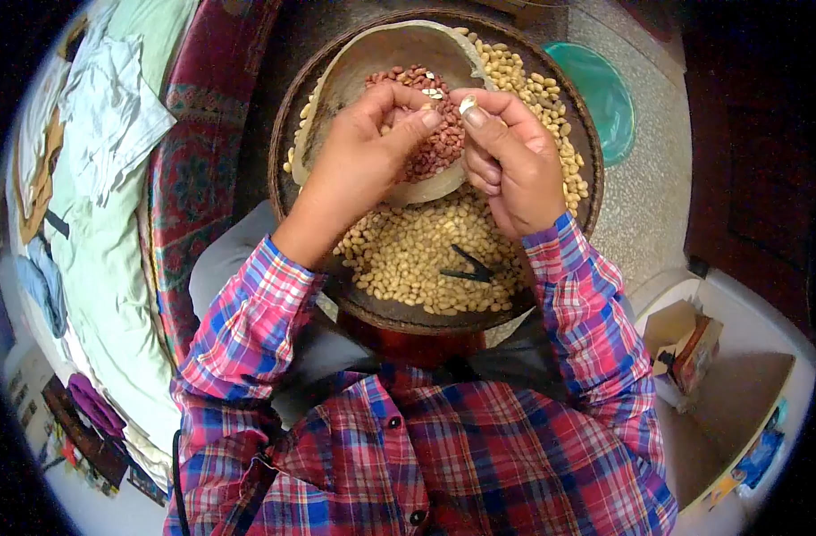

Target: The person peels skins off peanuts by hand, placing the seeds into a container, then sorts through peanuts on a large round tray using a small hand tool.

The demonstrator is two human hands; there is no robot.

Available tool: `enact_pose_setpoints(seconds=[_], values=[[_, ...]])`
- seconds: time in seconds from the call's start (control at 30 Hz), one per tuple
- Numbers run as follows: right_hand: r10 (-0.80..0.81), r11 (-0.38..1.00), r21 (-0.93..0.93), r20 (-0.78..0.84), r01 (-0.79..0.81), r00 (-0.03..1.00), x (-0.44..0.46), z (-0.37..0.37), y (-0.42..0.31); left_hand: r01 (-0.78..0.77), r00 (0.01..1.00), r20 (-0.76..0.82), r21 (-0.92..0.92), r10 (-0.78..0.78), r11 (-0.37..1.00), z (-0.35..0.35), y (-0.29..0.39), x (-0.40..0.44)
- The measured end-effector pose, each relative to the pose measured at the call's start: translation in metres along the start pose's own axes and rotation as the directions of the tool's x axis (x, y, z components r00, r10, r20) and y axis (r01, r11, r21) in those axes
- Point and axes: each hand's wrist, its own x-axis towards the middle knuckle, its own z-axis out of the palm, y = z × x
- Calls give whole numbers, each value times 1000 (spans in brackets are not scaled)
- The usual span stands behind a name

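Observation:
Over a pale, wide bowl point(443, 189) of shelled red peanuts point(436, 159), both of my hands are raised with their fingertips near each other. My left hand point(372, 143) pinches a small pale piece between thumb and forefinger. In my right hand point(515, 161), a whitish piece of shell point(467, 104) is held at the thumb and fingertip. The bowl rests on a round dark tray point(283, 192), among unshelled peanuts point(408, 259). A black V-shaped tool point(467, 265) lies on the unshelled peanuts nearer my body.
A green bin point(595, 103) stands right of the tray. At the lower right is an open white container point(747, 375) with a cardboard box point(676, 335) in it. A bed with a pale green cover point(113, 277) and clothes point(113, 107) is on the left.

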Motion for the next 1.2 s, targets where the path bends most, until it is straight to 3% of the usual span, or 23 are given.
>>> enact_pose_setpoints(seconds=[0.07, 0.27, 0.4, 0.47, 0.5, 0.57, 0.6, 0.63, 0.7, 0.8, 0.87, 0.9, 0.93, 0.97, 1.0, 1.07, 1.1, 1.17, 1.2], values=[[30, 993, 111, -15, -28, 999, 1, 2, 1, -339, 928, -95, 188, 361, 922, 1, -5, 1], [145, 938, 317, 10, -141, 989, 3, 1, 7, -312, 929, -46, 441, 368, 841, 0, 11, -8], [185, 939, 301, -30, -168, 982, 3, 6, 10, -353, 925, 28, 435, 379, 829, 6, 23, -17], [219, 898, 381, 44, -219, 975, 3, 5, 13, -477, 876, 170, 443, 451, 759, 9, 17, -16], [220, 898, 381, 45, -220, 974, 3, 4, 15, -476, 876, 168, 442, 451, 760, 9, 15, -15], [264, 867, 430, 37, -254, 964, 3, 2, 18, -290, 955, 114, 186, 273, 939, 9, 10, -14], [264, 867, 429, 38, -255, 964, 4, 1, 20, -168, 985, 66, 135, 161, 976, 12, 22, -19], [247, 853, 456, 76, -254, 966, 5, -1, 21, -168, 985, 66, 134, 161, 977, 8, 22, -18], [229, 838, 483, 114, -256, 967, 5, -3, 21, -7, 991, 123, -339, 52, 941, -3, 22, -14], [212, 890, 386, 122, -244, 969, 3, -1, 12, 28, 996, 91, -369, 6, 929, -1, 19, -11], [153, 974, 152, 103, -167, 983, 2, 3, 5, 42, 996, 89, -403, -6, 914, 0, 19, -11], [153, 974, 152, 102, -168, 983, 2, 5, 6, 39, 996, 85, -386, -6, 922, 1, 19, -12], [66, 997, -49, 60, -63, 996, 3, 8, 7, 36, 997, 81, -369, -6, 929, 1, 19, -12], [-29, 967, -252, 38, 38, 999, 4, 11, 9, 36, 997, 81, -369, -7, 929, 1, 19, -12], [-29, 967, -252, 37, 37, 999, 4, 14, 13, 25, 997, 74, -343, 0, 939, 1, 18, -12], [-209, 917, -317, 136, 243, 968, 3, 16, 21, 14, 998, 66, -316, 8, 949, 2, 17, -11], [-209, 917, -317, 137, 243, 968, 2, 15, 21, -10, 1000, 21, -240, 15, 971, 5, 17, -11], [-212, 685, -678, 162, 265, 964, 0, 14, 21, -30, 999, -24, -163, 26, 986, 6, 14, -11], [-211, 686, -678, 162, 264, 964, -2, 15, 19, -43, 999, -8, -71, 42, 997, 6, 11, -11]])
